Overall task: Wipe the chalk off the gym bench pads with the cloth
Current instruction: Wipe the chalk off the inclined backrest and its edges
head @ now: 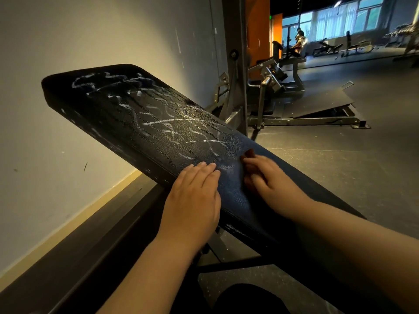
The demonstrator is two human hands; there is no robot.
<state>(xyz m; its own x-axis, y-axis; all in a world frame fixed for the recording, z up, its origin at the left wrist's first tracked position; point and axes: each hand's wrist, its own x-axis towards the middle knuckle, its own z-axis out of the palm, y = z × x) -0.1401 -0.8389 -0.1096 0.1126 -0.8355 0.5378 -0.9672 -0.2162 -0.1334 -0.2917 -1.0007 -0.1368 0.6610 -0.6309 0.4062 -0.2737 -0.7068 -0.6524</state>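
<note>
A black padded gym bench pad [140, 123] slopes up to the left, its far half covered with white chalk scribbles [172, 123]. Nearer to me, the pad between my hands looks dull, with faint smears. My left hand [195, 196] lies flat on the pad's near left edge with straight fingers. My right hand [269, 177], blurred by motion, sits on the pad to the right. Its fingers curl over a small reddish-brown cloth [249, 153] that peeks out past the fingertips. Most of the cloth is hidden under the hand.
A pale wall [68, 41] with a yellow skirting runs along the left. A grey steel machine frame [238, 64] and a ramp plate [317, 103] stand behind the pad. Dark rubber floor [362, 166] spreads to the right. Far benches and a person are by the windows.
</note>
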